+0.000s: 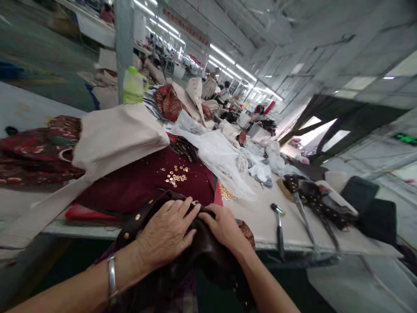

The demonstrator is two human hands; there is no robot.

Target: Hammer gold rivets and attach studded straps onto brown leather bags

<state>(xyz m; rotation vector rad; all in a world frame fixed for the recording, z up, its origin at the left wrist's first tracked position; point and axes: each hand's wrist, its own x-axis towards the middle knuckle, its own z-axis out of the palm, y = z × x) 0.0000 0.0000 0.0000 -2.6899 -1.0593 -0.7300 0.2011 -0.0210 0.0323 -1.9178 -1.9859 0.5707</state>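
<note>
Apparent step: positioning the dark-brown, gold-studded leather piece (208, 248), located at 6 o'clock, by the pale surface (260, 221). Left hand (167, 228) and right hand (223, 226) grasp its upper edge; the next move appears to require even tension.

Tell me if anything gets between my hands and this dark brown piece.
Nothing visible does. Your left hand and right hand are both directly on the dark brown piece. The loose gold-colored discs lie beyond your hands, and the hammer is off to the right.
</note>
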